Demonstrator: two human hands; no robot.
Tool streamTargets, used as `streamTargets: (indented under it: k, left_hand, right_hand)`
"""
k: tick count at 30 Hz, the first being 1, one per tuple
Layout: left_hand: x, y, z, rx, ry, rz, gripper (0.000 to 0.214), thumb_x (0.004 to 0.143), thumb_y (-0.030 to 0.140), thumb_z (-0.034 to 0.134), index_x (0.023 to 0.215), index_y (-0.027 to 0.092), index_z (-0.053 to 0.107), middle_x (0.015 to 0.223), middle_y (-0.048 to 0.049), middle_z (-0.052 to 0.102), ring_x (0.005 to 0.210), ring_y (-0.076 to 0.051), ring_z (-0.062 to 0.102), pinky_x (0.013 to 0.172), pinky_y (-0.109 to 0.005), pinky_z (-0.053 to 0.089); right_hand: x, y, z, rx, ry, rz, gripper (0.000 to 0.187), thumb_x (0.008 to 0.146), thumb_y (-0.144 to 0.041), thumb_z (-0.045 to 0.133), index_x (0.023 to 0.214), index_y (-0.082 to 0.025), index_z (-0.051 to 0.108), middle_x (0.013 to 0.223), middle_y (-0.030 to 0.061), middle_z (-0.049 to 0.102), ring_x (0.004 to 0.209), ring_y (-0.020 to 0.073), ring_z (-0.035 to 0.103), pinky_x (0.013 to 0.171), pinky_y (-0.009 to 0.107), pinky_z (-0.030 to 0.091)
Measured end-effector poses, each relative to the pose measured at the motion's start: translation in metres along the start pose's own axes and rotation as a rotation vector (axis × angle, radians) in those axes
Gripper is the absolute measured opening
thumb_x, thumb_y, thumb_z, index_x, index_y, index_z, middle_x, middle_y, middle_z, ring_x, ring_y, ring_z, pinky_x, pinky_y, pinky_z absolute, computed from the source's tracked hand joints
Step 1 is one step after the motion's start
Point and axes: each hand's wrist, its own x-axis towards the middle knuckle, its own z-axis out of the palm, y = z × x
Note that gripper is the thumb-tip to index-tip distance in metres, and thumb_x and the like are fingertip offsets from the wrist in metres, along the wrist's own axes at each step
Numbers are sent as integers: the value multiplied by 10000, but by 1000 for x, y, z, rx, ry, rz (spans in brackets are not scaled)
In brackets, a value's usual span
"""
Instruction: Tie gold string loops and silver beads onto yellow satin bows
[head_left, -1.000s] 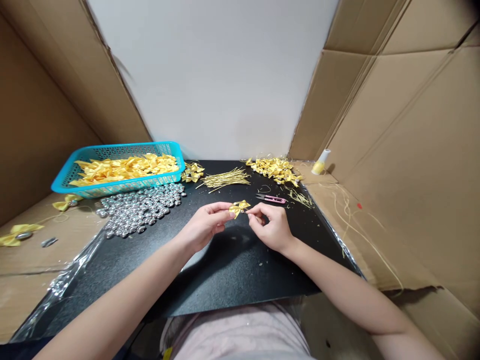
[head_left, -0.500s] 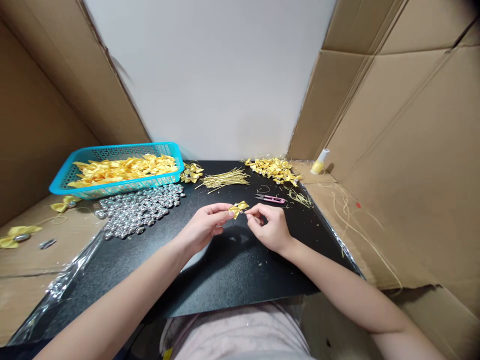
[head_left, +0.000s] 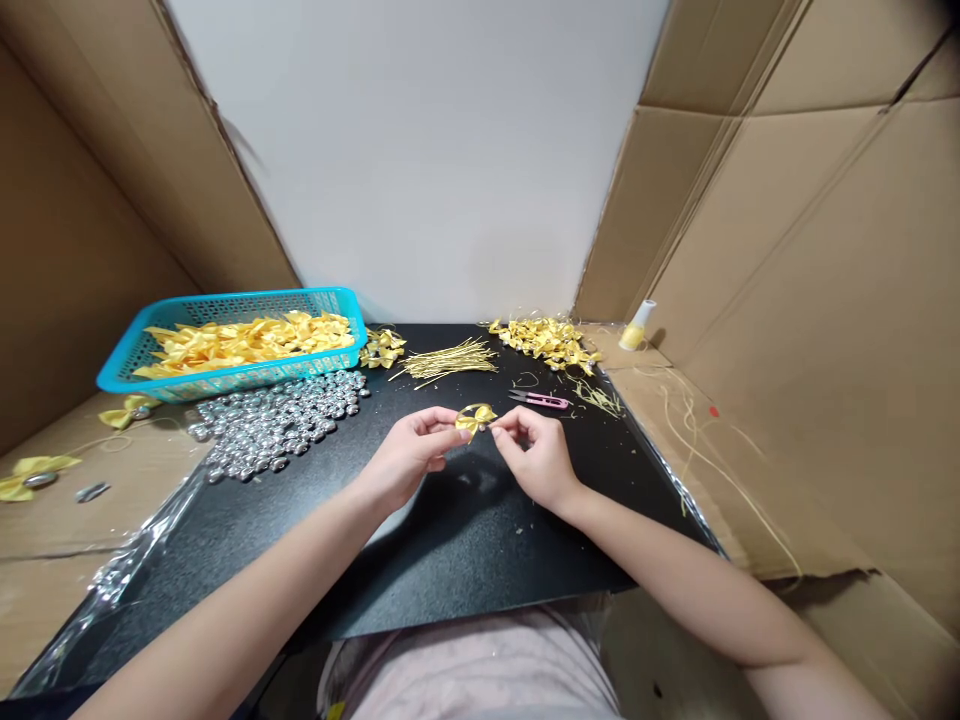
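Above the black mat, my left hand [head_left: 416,448] pinches a small yellow ribbon bow [head_left: 475,422] between thumb and fingers. A thin gold cord [head_left: 474,406] arches in a loop over the top of the bow. At the bow's right side my right hand [head_left: 534,450] is closed in a pinch, its fingertips apparently on the cord's end. A small silvery bead [head_left: 484,428] seems to sit at the bow's middle, partly unclear. Beyond my hands lies a bundle of gold cord pieces [head_left: 448,360].
A blue basket [head_left: 120,376] of yellow bows stands at the back left, with silver beads [head_left: 274,425] before it. Beaded bows [head_left: 547,343] are heaped at the back right, near pink thread snips [head_left: 541,400] and cord scraps [head_left: 598,396]. A thread cone [head_left: 636,328] stands on the cardboard.
The cord now shows as a raised loop over the bow, which was not visible before. Both hands stay nearly in place, and the bow has turned slightly.
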Motion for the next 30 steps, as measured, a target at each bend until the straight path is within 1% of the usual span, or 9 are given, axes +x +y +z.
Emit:
streamTargets:
  k: [5, 9, 11, 14, 16, 18, 22, 26, 30]
  left_hand:
    - [-1, -1, 0, 33, -2, 12, 318, 556, 296, 832, 706, 149, 592, 491, 90, 429, 447, -28, 288, 416, -153, 189]
    - [0, -4, 0, 96, 28, 47, 274, 601, 332, 780, 688, 160, 585, 485, 88, 396, 464, -48, 307, 428, -152, 212]
    - [0, -5, 0, 186, 78, 101, 256, 624, 360, 752, 681, 162, 600, 529, 66, 457, 495, -63, 363, 447, -162, 259]
    - [1, -6, -4, 440, 140, 262, 238, 663, 381, 723, 703, 154, 662, 637, 14, 586, 569, -95, 458, 515, -196, 337]
    - [1, -6, -6, 591, 145, 358, 242, 692, 387, 705, 728, 148, 693, 658, -7, 622, 583, -109, 481, 545, -213, 354]
    - [0, -6, -6, 668, 126, 392, 254, 714, 398, 688, 736, 145, 701, 644, -11, 629, 563, -113, 485, 534, -217, 349]
    - [-4, -7, -4, 701, 71, 381, 262, 742, 403, 661, 736, 142, 691, 611, -11, 624, 533, -115, 498, 507, -214, 356]
    - [-6, -10, -2, 713, 73, 422, 224, 762, 369, 651, 742, 146, 658, 646, -18, 648, 559, -118, 539, 535, -213, 405]
    - [-10, -11, 0, 685, 95, 507, 203, 758, 314, 666, 792, 185, 513, 669, 6, 670, 566, -115, 570, 531, -199, 420]
  right_hand:
    - [1, 1, 8, 298, -27, 255, 168, 712, -323, 626, 665, -166, 589, 530, -37, 521, 469, 88, 440, 522, 245, 433]
    - [1, -1, 12, 493, -22, 377, 166, 661, -320, 665, 645, -169, 598, 471, -73, 472, 442, 66, 399, 576, 261, 467]
    - [1, -1, 12, 516, 2, 396, 165, 655, -313, 675, 632, -167, 602, 479, -67, 493, 446, 62, 403, 553, 247, 439]
    - [1, -1, 11, 564, 29, 391, 155, 653, -299, 682, 634, -166, 604, 503, -50, 536, 469, 71, 439, 520, 235, 386]
    - [2, -1, 10, 627, 30, 385, 146, 652, -289, 687, 640, -169, 604, 515, -46, 550, 493, 81, 468, 541, 243, 391]
    - [3, 0, 10, 690, 28, 377, 138, 656, -282, 691, 651, -170, 611, 526, -46, 558, 515, 85, 485, 580, 252, 409]
    - [3, -1, 10, 782, 36, 388, 158, 647, -289, 719, 668, -165, 624, 533, -49, 570, 535, 82, 497, 616, 248, 416]
    - [2, -3, 12, 821, 28, 442, 205, 620, -308, 760, 683, -163, 630, 563, -46, 589, 556, 80, 511, 625, 245, 427]
    - [3, -4, 13, 828, 44, 482, 233, 595, -317, 782, 679, -159, 631, 567, -46, 582, 564, 79, 511, 629, 245, 434]
